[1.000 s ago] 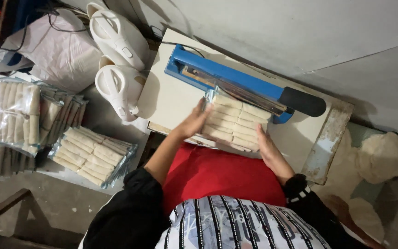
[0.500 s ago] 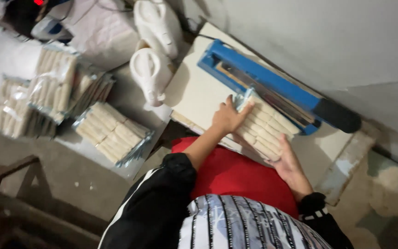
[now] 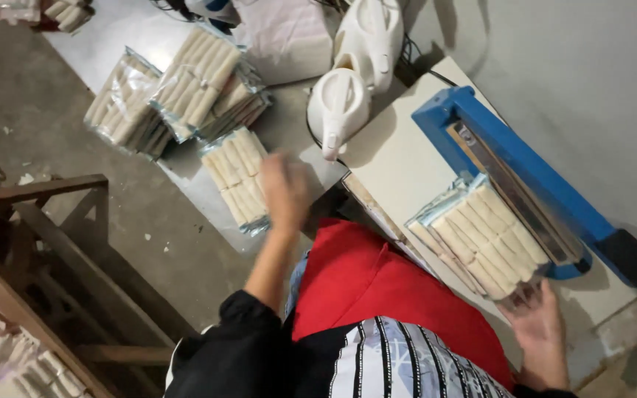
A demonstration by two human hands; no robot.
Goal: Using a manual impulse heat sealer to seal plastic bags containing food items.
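Head view: our right hand (image 3: 540,332) steadies the pack (image 3: 481,239) at the sealer (image 3: 525,177) (mouth under its bar); our left hand (image 3: 283,193), blurred, grip unclear, hovers over another pack (image 3: 237,177).

Blue sealer (image 3: 514,158), white jugs (image 3: 359,66), red cloth (image 3: 377,284), black-and-white striped top (image 3: 399,365).

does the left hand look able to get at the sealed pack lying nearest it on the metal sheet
Probably yes. The left hand, blurred, hovers right beside the sealed pack on the metal sheet, and nothing lies between them; the other packs sit farther off.
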